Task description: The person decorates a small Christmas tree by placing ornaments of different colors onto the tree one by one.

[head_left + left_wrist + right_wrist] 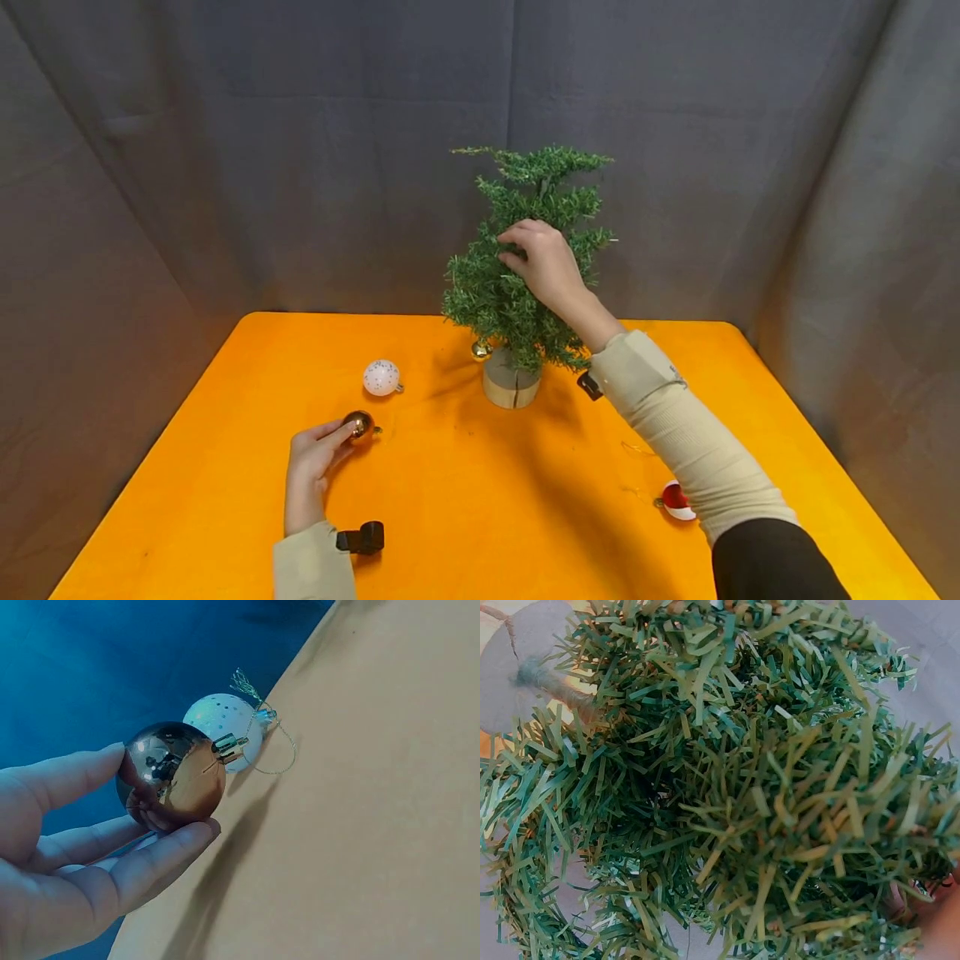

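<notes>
My left hand (318,450) lies on the orange table (480,517) and pinches a shiny bronze bauble (358,423) between thumb and fingertips. The left wrist view shows the bauble (172,778) with its gold cap held by that hand (67,855) just off the table. A white dotted bauble (382,377) (225,726) with a gold loop lies right behind it. My right hand (543,262) is raised into the middle of a small green artificial tree (525,250), fingers curled around a branch. The right wrist view is filled with needles (727,787).
The tree stands in a round wooden base (510,387) at the table's back centre, with a small gold bauble (480,350) hanging low on its left. A red and white bauble (677,502) lies near my right forearm. Grey cloth surrounds the table.
</notes>
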A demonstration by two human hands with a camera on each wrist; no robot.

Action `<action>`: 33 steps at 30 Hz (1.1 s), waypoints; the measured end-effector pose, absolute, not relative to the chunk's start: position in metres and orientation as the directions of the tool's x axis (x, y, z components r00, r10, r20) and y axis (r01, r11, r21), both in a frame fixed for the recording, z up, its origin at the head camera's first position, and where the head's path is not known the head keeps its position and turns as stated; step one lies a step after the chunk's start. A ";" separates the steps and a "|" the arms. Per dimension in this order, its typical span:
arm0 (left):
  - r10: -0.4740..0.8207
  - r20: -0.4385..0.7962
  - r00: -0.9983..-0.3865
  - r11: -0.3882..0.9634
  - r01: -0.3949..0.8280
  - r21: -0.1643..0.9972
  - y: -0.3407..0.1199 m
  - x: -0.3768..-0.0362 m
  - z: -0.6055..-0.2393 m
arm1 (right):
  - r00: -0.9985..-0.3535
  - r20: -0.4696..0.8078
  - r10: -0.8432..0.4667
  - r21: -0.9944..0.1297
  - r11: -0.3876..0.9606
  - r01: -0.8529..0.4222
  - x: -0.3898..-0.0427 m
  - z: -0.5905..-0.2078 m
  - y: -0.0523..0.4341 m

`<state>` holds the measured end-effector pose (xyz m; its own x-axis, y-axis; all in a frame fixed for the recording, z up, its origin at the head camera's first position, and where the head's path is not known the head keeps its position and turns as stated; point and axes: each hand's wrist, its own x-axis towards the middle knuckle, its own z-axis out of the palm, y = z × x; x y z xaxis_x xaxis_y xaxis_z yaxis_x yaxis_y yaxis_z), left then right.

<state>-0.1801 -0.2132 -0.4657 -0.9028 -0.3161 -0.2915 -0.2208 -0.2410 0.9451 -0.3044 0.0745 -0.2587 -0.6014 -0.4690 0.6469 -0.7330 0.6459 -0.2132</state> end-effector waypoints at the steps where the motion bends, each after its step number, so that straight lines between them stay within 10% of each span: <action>1: -0.312 -0.288 -0.905 -0.245 -0.216 0.945 -0.212 -0.179 -0.462 | -0.600 0.647 -0.470 -0.212 0.645 -0.734 -0.305 -0.259 0.075; 33: -0.282 -0.013 -0.959 -0.241 0.058 0.969 -0.201 -0.186 -0.409 | -0.601 0.642 -0.477 -0.205 0.648 -0.734 -0.305 -0.259 0.075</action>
